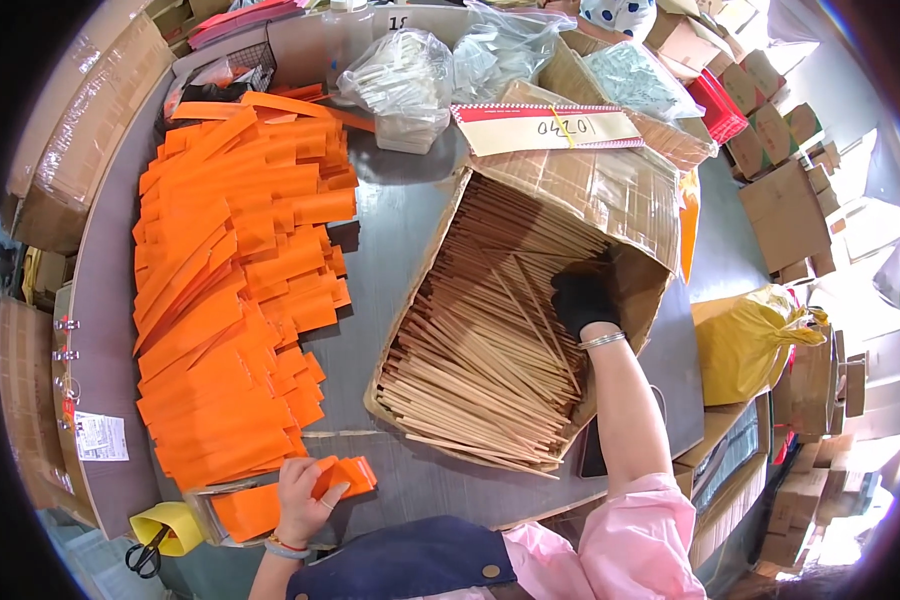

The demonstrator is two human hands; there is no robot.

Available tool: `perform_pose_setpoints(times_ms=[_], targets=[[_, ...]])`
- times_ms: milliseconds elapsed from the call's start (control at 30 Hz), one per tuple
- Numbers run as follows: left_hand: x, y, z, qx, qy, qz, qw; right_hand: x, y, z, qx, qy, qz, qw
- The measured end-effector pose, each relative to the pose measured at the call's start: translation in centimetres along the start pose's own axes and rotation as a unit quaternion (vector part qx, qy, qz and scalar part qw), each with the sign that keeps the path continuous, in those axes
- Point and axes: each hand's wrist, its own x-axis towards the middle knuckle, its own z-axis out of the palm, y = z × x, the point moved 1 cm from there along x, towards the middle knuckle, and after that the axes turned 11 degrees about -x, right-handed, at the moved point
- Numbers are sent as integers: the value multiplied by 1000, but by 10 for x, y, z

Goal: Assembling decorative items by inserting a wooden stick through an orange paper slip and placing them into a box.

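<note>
Near the table's front edge, my bare left hand [305, 500] is closed on a small stack of flat orange paper sleeves [245, 512], its fingers and thumb bent over them. My right hand [582, 297], in a black glove, reaches into an open cardboard box [560, 185] tilted toward me. Inside lie a great many thin wooden sticks [490, 350], mostly side by side, with a few crossing on top. The glove is at the right side of the sticks; its fingers are lost in the shadow. Left of the box spreads a large overlapping pile of orange paper sleeves [220, 300].
Clear bags of pale items [400, 85] stand at the back, beside a plastic container [410, 130]. A yellow bag [745, 345] sits at the right edge. Scissors [145, 557] hang by a yellow holder [170, 528] at front left. Cartons [785, 215] fill the right side.
</note>
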Motion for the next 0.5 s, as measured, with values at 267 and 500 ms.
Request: perform_pose_setpoints(times_ms=[267,500], targets=[[0,-4,1,-2,-4,-4,1000,-3,0,5,11,51,-58,997],[1,-2,-1,-4,5,-5,1000,-1,-3,2,18,41,-56,997]])
